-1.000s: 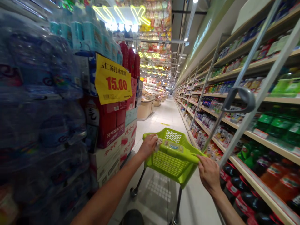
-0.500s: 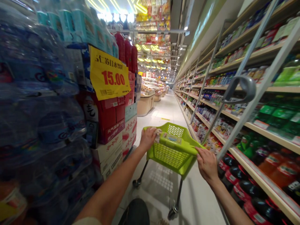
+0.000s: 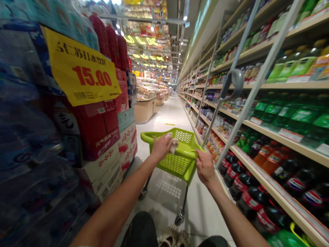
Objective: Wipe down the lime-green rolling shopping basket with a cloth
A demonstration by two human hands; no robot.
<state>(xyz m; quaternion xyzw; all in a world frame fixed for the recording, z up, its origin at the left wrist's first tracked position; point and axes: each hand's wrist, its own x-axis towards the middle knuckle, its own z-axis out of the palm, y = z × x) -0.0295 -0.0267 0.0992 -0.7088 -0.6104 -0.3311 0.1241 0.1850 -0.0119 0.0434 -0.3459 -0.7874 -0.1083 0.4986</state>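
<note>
A green plastic shopping cart [image 3: 172,168] stands before me on the aisle floor. My left hand [image 3: 161,147] is closed on a crumpled pale cloth or tissue [image 3: 174,144], which lies against the middle of the cart's handle. The cloth and fingers cover part of the handle panel. My right hand [image 3: 205,166] is wrapped around the right end of the handle, its thumb side on top. Through the mesh basket no goods can be made out.
Drink shelves [image 3: 280,135] line the right side, with a grey ring-shaped holder [image 3: 232,85] on a slanted bar. Stacked cartons [image 3: 105,171] and bottle packs [image 3: 38,164] rise close on the left under a yellow price sign [image 3: 83,70]. The tiled aisle [image 3: 171,109] runs ahead.
My left hand has slid with the cloth from the handle's left end toward its middle. My right hand keeps its hold. The stacked goods now appear farther left.
</note>
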